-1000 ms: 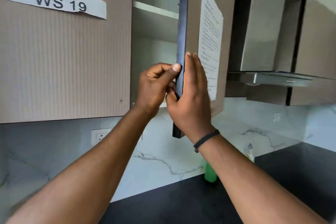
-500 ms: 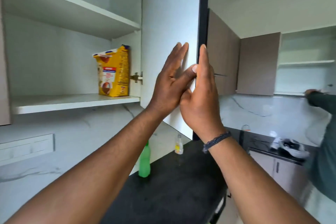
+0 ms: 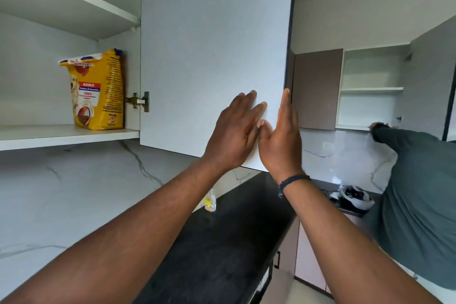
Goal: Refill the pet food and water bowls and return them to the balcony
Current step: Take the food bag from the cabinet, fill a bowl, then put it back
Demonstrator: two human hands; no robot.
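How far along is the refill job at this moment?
Early. Done: cabinet door open, food bag exposed on the shelf. In hand: left hand and right hand lie flat at the door's edge. Left: fetching the bag, filling bowls, none in view.

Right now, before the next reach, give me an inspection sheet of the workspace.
Surface: black countertop below the wall cabinets, marble-look backsplash behind.
Job's things: yellow pet food bag upright on the lower shelf of the open cabinet; no bowls in view.
Clutter: small clear bottle on the counter by the wall; a white and black item farther along, too unclear to name.
Grippers: left hand flat on the inner face of the open cabinet door; right hand straight-fingered at its free edge.
Cables: nothing seen.
Surroundings: another person reaches into a farther open cabinet.
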